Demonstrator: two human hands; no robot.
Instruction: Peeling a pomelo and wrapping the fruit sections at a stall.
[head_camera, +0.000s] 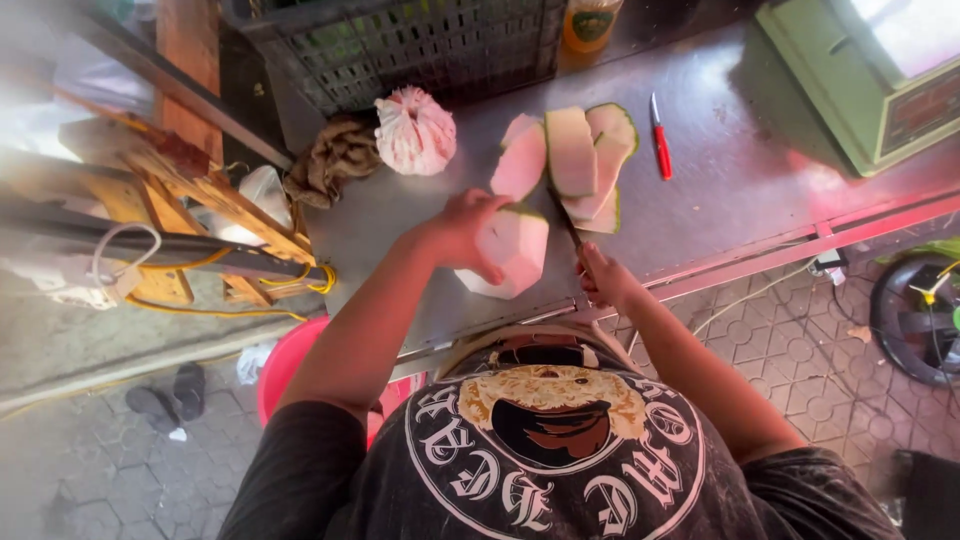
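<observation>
My left hand (462, 222) grips a pale, partly peeled coconut (512, 257) standing on the steel counter (720, 190). My right hand (603, 277) holds the handle of a large knife (566, 222), whose dark blade runs up past the coconut's right side. Just beyond the coconut lie several cut husk slabs (574, 160), white-pink with green skin edges.
A small red-handled knife (660, 140) lies right of the slabs. A tied pink-white bag (415, 132) and a brown rag (335, 160) sit at the back left. A dark crate (400, 45), a green scale (870, 80), and a red tub (290, 365) stand around.
</observation>
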